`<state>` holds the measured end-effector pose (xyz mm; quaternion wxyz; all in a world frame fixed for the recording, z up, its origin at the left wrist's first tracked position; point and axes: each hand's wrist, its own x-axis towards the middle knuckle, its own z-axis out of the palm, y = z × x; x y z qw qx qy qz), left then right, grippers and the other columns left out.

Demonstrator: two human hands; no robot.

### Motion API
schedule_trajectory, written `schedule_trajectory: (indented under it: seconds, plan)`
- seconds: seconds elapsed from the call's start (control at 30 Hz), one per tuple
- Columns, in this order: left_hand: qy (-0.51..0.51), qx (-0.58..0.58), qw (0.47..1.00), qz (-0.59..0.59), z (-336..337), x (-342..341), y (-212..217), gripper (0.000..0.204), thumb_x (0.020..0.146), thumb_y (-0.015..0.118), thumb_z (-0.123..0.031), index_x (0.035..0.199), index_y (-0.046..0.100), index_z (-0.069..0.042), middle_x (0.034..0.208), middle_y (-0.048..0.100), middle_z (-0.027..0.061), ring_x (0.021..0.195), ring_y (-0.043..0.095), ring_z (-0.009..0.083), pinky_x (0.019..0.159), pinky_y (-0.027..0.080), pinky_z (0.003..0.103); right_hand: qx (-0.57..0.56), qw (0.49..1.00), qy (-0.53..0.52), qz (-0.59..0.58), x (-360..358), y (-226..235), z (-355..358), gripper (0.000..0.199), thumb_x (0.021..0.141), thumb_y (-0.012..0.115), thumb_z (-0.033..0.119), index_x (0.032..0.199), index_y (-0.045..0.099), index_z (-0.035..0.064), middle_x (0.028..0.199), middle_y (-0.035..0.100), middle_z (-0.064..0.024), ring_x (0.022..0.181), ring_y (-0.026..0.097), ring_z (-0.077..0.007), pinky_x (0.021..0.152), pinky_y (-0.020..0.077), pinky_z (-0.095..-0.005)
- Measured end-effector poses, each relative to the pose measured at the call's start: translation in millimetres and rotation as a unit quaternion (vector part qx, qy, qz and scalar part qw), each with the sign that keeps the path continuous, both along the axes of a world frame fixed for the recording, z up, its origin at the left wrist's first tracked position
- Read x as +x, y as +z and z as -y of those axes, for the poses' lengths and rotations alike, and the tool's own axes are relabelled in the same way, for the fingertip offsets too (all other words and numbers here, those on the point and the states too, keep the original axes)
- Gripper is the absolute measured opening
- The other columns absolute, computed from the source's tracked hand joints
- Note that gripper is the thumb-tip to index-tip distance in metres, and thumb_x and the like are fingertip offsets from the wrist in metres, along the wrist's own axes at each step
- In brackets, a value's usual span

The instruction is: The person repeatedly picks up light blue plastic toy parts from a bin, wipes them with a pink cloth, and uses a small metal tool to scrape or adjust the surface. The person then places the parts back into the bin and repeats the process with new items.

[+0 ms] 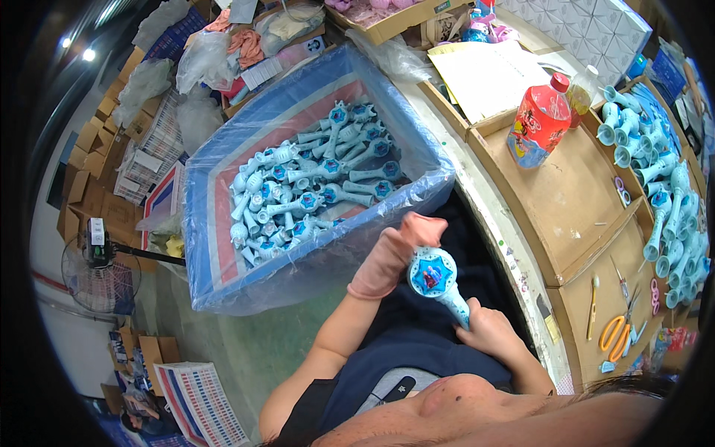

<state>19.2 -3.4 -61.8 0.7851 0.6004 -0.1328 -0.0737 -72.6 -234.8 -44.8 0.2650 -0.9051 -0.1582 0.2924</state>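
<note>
Workshop floor [261, 350]; my right hand [488, 328] pinches 1 wand [432, 277]; left hand [406, 246] grip, can't tell; likely wiping, next needs turning.

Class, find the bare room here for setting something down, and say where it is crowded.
Free: the cardboard tray, below the red bottle and left of the purple scissors; also the brown cardboard left of the toothbrush.
Crowded: the blue bin, heaped with toy wands; the right side, piled with pale blue parts; and around the orange scissors.
</note>
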Motion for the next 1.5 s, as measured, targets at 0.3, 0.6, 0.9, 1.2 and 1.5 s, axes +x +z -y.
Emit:
schedule_trajectory:
  seconds: [0.3,0.6,0.9,1.2,1.5]
  plan:
    - [0.162,-0.341,0.913,-0.155,-4,10,6,0.028,0.098,0.060,-0.030,0.100,0.059,-0.002,0.097,0.068,0.0114,0.092,0.068,0.0196,0.087,0.056,0.038,0.049,0.994,-0.032,0.089,5,-29,-6,0.036,0.083,0.069,0.027,0.102,0.052,0.0017,0.076,0.067,-0.0227,0.070,0.067,-0.0422,0.064,0.0542,-0.0497]
    - [0.006,0.120,0.987,0.109,17,-36,57,0.033,0.091,0.067,-0.014,0.119,0.061,0.000,0.118,0.068,0.0159,0.112,0.065,0.0239,0.102,0.048,0.037,0.216,0.860,-0.098,0.452,40,-122,-25,0.028,0.077,0.068,0.007,0.099,0.052,0.0026,0.082,0.059,-0.0146,0.073,0.062,-0.0356,0.064,0.0514,-0.0425]
    - [0.149,0.117,0.942,0.276,41,-24,58,0.036,0.078,0.081,-0.007,0.107,0.060,-0.004,0.105,0.072,0.0115,0.100,0.071,0.0256,0.088,0.057,0.035,0.215,0.845,-0.122,0.475,41,-116,-26,0.027,0.078,0.067,0.006,0.099,0.050,0.0034,0.082,0.059,-0.0145,0.071,0.061,-0.0352,0.064,0.0517,-0.0421]
    - [0.106,0.092,0.986,0.088,15,-44,60,0.022,0.094,0.060,-0.022,0.102,0.057,-0.002,0.099,0.066,0.0108,0.099,0.063,0.0273,0.096,0.051,0.042,0.177,0.850,-0.105,0.484,39,-99,-19,0.037,0.068,0.078,0.012,0.097,0.055,0.0080,0.081,0.061,-0.0116,0.070,0.062,-0.0335,0.063,0.0506,-0.0406]
    - [0.169,-0.297,0.931,-0.126,17,-15,75,0.062,0.092,0.055,-0.058,0.116,0.056,-0.001,0.102,0.066,0.0163,0.090,0.068,0.0326,0.090,0.056,0.053,0.186,0.943,-0.068,0.269,11,-49,-26,0.038,0.079,0.077,0.040,0.089,0.061,0.0069,0.072,0.065,-0.0132,0.063,0.066,-0.0329,0.057,0.0525,-0.0413]
